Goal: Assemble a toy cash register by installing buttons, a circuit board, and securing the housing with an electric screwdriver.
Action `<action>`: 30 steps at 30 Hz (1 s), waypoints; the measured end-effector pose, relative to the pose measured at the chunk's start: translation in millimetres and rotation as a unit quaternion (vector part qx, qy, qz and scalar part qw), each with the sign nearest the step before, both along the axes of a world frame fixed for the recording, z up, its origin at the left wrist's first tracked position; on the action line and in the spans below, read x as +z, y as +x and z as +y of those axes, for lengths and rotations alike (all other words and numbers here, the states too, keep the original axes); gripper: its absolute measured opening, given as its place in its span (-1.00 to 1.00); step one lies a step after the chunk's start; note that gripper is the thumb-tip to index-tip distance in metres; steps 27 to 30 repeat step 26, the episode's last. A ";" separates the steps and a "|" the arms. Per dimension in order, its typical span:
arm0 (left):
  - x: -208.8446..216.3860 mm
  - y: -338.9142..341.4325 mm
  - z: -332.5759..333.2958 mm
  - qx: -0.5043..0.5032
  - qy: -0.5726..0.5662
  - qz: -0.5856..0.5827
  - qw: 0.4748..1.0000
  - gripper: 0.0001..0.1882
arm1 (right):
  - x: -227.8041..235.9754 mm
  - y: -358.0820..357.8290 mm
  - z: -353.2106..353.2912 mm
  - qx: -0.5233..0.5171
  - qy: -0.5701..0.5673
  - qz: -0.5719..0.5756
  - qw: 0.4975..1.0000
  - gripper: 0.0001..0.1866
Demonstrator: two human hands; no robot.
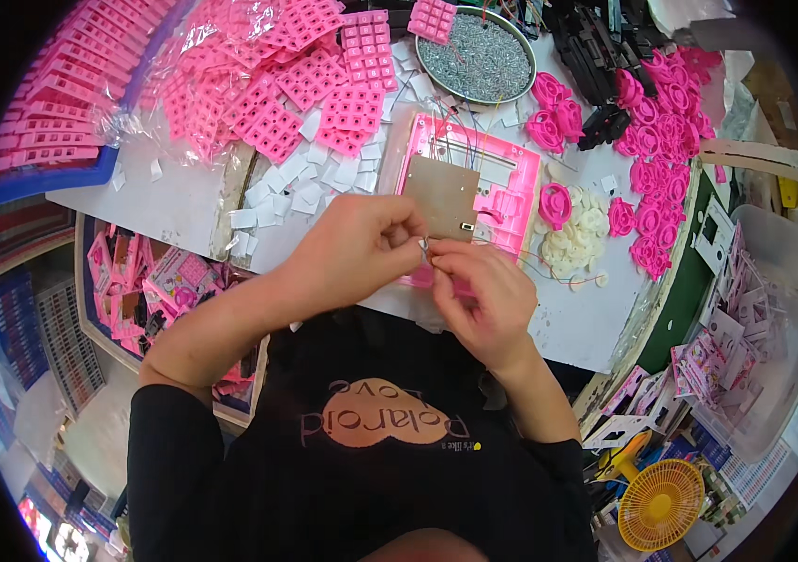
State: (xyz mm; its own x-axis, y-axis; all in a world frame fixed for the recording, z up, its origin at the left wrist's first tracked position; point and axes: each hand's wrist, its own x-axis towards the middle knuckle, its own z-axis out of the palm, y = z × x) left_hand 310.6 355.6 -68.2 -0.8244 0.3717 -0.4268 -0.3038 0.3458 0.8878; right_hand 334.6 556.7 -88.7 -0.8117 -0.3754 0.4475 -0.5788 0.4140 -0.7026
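Note:
A pink plastic housing lies on the white table in front of me, with a brown circuit board resting over it. Thin coloured wires come off the board and run out to the right. At the board's near edge, my left hand pinches a thin wire between thumb and forefinger. Close beside it, fingertips almost touching, my right hand is closed in a pinch on the wires too. The exact wire ends between the fingers are too small to make out.
Pink keypads and small white squares are heaped at left. Behind the housing stands a round dish of screws. Pink rings, cream discs and black parts lie right. A yellow fan stands lower right.

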 end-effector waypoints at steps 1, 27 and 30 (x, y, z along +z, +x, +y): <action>-0.7 -5.3 -1.5 0.015 0.054 -0.067 0.996 -0.87 | 0.5 -1.1 0.2 0.007 0.010 0.021 1.000 -0.79; -28.6 -1.2 -8.8 -0.102 -0.089 0.295 0.946 -0.67 | 15.2 -1.4 -2.1 0.043 0.312 0.003 0.949 -0.66; -28.6 -1.2 -8.8 -0.102 -0.089 0.295 0.946 -0.67 | 15.2 -1.4 -2.1 0.043 0.312 0.003 0.949 -0.66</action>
